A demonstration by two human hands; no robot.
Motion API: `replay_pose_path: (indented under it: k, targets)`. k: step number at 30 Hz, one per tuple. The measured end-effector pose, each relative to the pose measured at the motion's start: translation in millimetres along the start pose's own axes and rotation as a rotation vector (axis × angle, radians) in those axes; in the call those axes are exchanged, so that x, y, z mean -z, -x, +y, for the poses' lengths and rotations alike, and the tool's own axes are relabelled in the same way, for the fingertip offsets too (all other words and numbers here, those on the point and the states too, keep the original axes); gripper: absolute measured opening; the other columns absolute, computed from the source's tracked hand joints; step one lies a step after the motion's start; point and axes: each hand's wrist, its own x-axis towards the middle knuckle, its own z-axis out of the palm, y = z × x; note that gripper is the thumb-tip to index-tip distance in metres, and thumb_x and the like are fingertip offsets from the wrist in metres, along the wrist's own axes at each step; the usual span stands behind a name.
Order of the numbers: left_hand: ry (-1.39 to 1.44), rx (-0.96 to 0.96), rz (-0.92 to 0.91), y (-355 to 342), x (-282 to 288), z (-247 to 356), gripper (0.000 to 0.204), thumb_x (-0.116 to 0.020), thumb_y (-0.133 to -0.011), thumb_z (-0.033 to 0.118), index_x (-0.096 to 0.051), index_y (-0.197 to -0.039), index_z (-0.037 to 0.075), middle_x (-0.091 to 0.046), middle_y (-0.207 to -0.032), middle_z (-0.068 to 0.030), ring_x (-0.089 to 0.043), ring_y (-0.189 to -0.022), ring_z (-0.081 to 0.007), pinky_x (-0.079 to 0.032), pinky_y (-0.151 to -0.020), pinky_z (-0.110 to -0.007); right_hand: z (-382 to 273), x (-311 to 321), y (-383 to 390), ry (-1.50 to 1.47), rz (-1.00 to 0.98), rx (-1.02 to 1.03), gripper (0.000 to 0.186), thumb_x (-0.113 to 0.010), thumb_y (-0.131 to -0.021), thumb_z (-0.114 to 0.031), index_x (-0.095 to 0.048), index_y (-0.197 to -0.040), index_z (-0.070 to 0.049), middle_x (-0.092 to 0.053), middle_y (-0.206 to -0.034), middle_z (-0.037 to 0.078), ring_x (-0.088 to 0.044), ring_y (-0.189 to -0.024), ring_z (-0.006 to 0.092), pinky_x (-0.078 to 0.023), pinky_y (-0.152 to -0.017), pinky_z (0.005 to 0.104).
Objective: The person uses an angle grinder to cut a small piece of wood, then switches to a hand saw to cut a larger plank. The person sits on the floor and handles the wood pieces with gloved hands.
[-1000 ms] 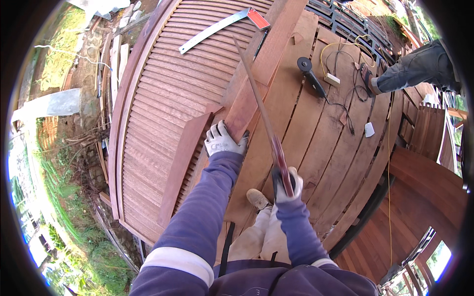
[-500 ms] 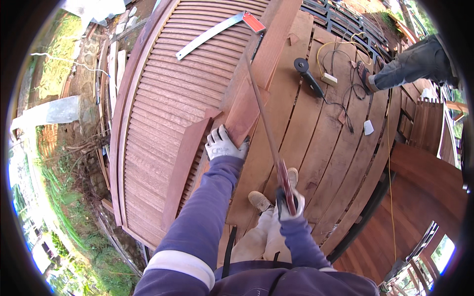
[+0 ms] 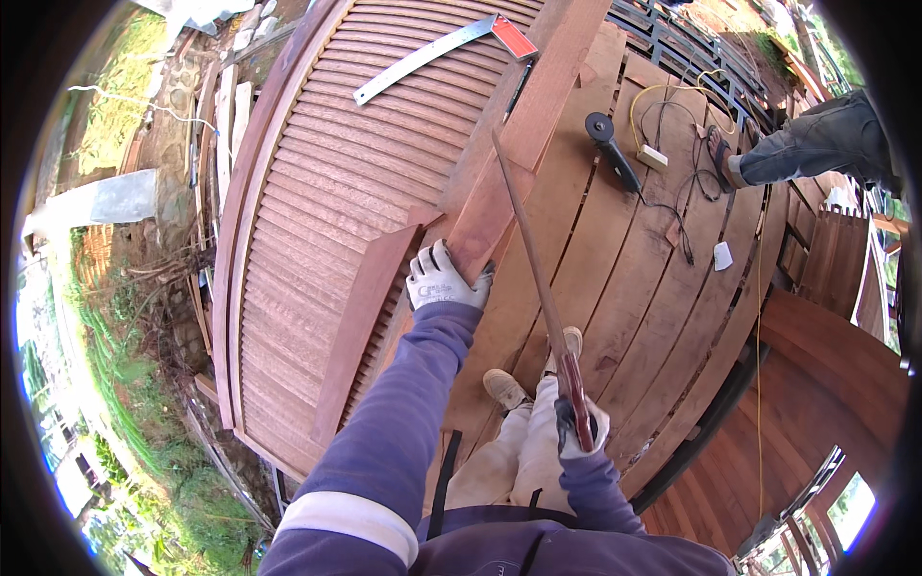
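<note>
My left hand (image 3: 444,277), in a grey-white glove, is closed round the near end of a reddish-brown wooden board (image 3: 549,96). This board runs away from me along the edge of a slatted wooden panel (image 3: 336,182). Gloved too, my right hand (image 3: 582,428) grips the brown handle of what looks like a handsaw (image 3: 541,274), seen edge-on. Its long thin blade slants up and away across the board, beside a crosswise line in the wood. A try square (image 3: 427,60) with a red stock rests on the slats. Left of my left hand lies a loose wood strip (image 3: 370,317).
An angle grinder (image 3: 613,152) lies on the plank deck (image 3: 615,288), with cables and a pale power strip (image 3: 652,158) beyond it. Another person's leg (image 3: 807,144) stands at the far right. My shoes (image 3: 505,388) are below the saw.
My right hand has come back toward my body and slightly right, drawing the saw with it. The left hand keeps its grip on the board. The whole view has shifted a little.
</note>
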Motion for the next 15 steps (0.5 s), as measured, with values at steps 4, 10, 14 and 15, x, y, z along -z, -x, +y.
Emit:
replay_pose_path:
  k: [4,10,14,15]
  targets:
    - [0.065,0.008,-0.039,-5.7,-2.0,0.9,0.087,-0.076,-0.079,0.057,-0.047,-0.138,0.0,-0.053,-0.134,-0.0213,-0.05,-0.125,-0.0396,-0.043,-0.104,-0.054,-48.4,-55.4,-86.5,0.531,-0.105,0.419,0.007,-0.068,-0.093,-0.005,-0.066,-0.091,0.001,-0.064,-0.072,0.009,-0.061,-0.062,0.0176,-0.048,-0.058,0.034]
    - [0.016,0.006,-0.034,-3.8,-5.2,-2.8,0.09,-0.077,-0.079,0.058,-0.046,-0.14,0.0,-0.053,-0.134,-0.0217,-0.05,-0.126,-0.0395,-0.043,-0.104,-0.054,-8.9,-28.7,-26.6,0.437,0.0,0.358,0.009,-0.069,-0.095,-0.006,-0.069,-0.098,0.003,-0.066,-0.077,0.004,-0.059,-0.069,0.0096,-0.048,-0.063,0.0268]
    - [0.046,0.004,-0.031,-0.6,-3.4,1.9,0.088,-0.08,-0.076,0.055,-0.047,-0.137,0.001,-0.053,-0.131,-0.0212,-0.051,-0.125,-0.0414,-0.045,-0.103,-0.052,-13.6,-6.3,-10.1,0.519,-0.107,0.401,0.008,-0.068,-0.092,-0.003,-0.069,-0.097,0.004,-0.07,-0.083,0.007,-0.064,-0.073,0.0136,-0.051,-0.069,0.0266]
    - [0.061,0.005,-0.062,-0.9,0.5,1.4,0.088,-0.079,-0.077,0.056,-0.047,-0.139,0.002,-0.053,-0.132,-0.0213,-0.05,-0.125,-0.0412,-0.045,-0.103,-0.053,-30.3,-19.1,-24.1,0.545,-0.099,0.397,0.008,-0.068,-0.089,-0.002,-0.068,-0.096,0.002,-0.068,-0.082,0.01,-0.066,-0.072,0.0199,-0.052,-0.068,0.0315]
